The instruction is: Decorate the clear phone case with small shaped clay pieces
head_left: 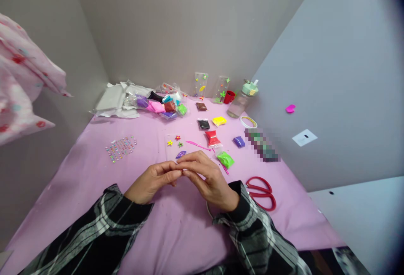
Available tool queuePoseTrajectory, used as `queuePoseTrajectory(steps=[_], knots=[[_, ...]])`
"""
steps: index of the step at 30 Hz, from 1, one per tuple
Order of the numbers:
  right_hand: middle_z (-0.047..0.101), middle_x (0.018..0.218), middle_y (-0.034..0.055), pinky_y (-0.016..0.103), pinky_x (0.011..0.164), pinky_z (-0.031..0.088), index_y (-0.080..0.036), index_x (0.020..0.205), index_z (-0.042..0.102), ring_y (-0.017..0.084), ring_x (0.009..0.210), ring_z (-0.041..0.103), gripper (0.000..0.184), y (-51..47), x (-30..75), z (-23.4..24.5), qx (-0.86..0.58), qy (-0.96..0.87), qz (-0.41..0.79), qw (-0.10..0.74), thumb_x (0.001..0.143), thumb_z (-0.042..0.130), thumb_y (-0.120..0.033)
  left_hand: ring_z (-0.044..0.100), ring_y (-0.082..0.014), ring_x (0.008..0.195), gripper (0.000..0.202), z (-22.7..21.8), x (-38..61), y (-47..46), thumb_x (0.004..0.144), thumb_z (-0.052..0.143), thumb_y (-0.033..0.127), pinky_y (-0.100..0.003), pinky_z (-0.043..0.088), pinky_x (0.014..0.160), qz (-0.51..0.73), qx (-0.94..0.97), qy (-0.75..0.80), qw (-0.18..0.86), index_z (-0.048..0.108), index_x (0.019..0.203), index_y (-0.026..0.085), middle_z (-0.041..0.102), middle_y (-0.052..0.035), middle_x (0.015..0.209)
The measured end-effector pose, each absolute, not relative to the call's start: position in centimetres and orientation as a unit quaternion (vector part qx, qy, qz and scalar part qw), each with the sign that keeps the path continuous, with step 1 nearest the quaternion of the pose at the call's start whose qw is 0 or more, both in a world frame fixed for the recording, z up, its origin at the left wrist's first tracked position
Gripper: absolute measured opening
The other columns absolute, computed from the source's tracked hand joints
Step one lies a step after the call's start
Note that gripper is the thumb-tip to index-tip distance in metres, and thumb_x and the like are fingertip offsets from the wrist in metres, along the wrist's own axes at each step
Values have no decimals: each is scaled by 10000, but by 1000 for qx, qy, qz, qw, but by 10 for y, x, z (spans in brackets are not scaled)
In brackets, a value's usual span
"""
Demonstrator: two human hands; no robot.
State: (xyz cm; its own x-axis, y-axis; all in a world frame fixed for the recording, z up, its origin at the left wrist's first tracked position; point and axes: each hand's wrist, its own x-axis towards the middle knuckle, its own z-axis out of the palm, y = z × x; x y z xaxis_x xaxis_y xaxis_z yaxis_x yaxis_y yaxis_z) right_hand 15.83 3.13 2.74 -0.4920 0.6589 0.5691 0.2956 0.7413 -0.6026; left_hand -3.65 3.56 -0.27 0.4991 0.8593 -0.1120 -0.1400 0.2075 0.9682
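Observation:
My left hand (158,179) and my right hand (210,178) meet at the fingertips over the near middle of the table. Both are closed in a pinch; whatever lies between the fingers is hidden or too small to make out. Just beyond them lies a clear flat case (168,150) bearing small clay flowers (170,143) and a purple striped clay piece (181,154). To its right are a pink modelling tool (198,145), a red clay packet (212,138) and a green clay packet (226,159). Another thin pink tool (224,168) lies partly under the green packet.
Red-handled scissors (261,193) lie right of my right hand. A rhinestone sheet (121,148) is at left. Black (203,124), yellow (219,121) and purple (239,141) packets lie farther back. Bagged clay (158,105), decorated clear cases (201,86) and a bottle (239,104) line the wall.

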Motion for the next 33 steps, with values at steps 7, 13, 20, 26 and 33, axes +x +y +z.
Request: queuePoseTrajectory(steps=[7,13,20,26,33], knots=[[699,1079,95,395,896,539,-205,1092,668,209,1023,638,156,31,158,27,-290,-838,207,414,943,627,-225,495,-172,697,343,-3,-37,35,832,657,510,-306,384,700,360,516,354,692,685,754,177,557,7,686],[685,1111,105,406,908,539,-214,1209,628,221,1052,626,266,31,159,27,-289,-840,210,409,944,626,-232,471,-144,669,264,-2,-36,36,799,717,446,-289,385,687,372,506,344,698,685,785,184,543,28,708],[693,1084,95,399,898,540,-208,1129,658,206,1027,633,189,31,158,27,-292,-839,209,410,975,556,-169,477,-147,684,265,-4,-36,36,809,711,445,-285,375,686,377,497,340,704,697,801,180,552,27,702],[670,1127,112,413,932,528,-196,1235,613,218,1066,611,271,30,158,29,-280,-842,232,398,966,575,-194,461,-136,656,294,-4,-35,36,783,749,449,-281,364,668,378,488,343,708,663,747,170,527,38,677],[680,1100,104,394,904,538,-207,1102,689,209,1036,630,181,33,159,22,-284,-829,223,428,926,652,-204,519,-137,692,368,-3,-35,34,819,702,536,-279,413,701,378,471,324,728,670,791,170,577,15,752]])
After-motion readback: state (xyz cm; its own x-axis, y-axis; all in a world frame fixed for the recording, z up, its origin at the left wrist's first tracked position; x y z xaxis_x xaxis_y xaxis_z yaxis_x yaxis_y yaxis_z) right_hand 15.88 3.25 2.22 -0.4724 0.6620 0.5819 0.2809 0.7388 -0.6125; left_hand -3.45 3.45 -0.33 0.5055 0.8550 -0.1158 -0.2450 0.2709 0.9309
